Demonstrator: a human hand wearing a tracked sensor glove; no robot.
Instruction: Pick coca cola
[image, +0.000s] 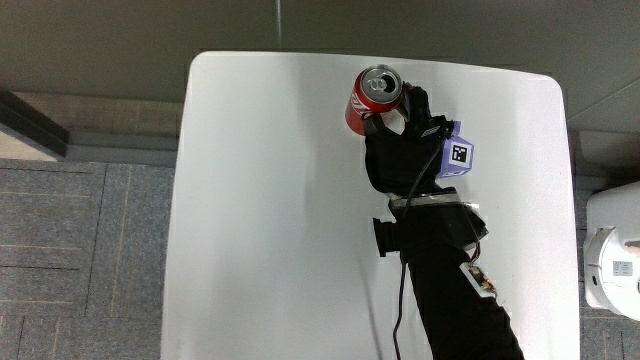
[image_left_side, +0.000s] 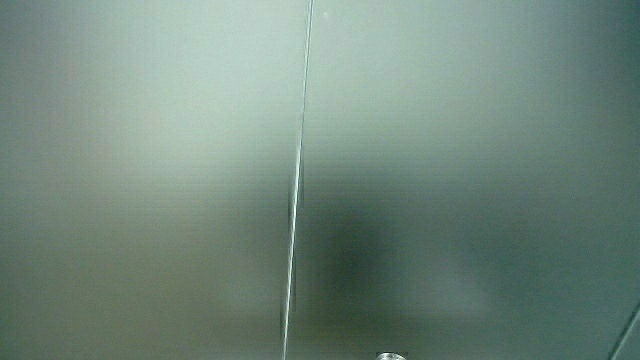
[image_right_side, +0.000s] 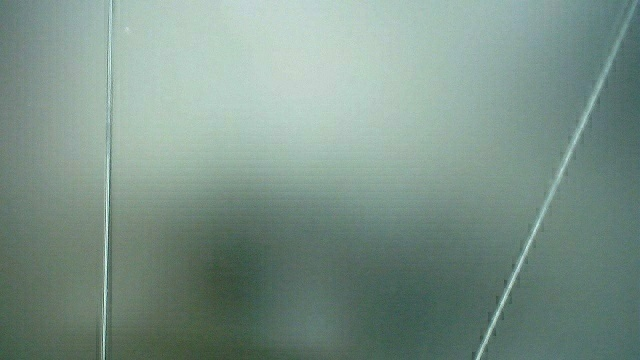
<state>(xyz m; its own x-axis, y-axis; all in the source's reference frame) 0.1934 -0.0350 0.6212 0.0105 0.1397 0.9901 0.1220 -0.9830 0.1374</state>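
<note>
Black-sleeved forearm (image: 455, 300) reaches up the white table (image: 260, 220) to the black gloved hand (image: 405, 150). Its fingers (image: 412, 105) wrap around the upright red cola can (image: 372, 100), standing near the table's edge. Both side views show only pale wall.

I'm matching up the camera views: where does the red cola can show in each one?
Main view: red cola can stands near the table's edge farthest from the person, the hand gripping it.
Side views: only a pale wall; can not visible.
Shared landmark: none.
</note>
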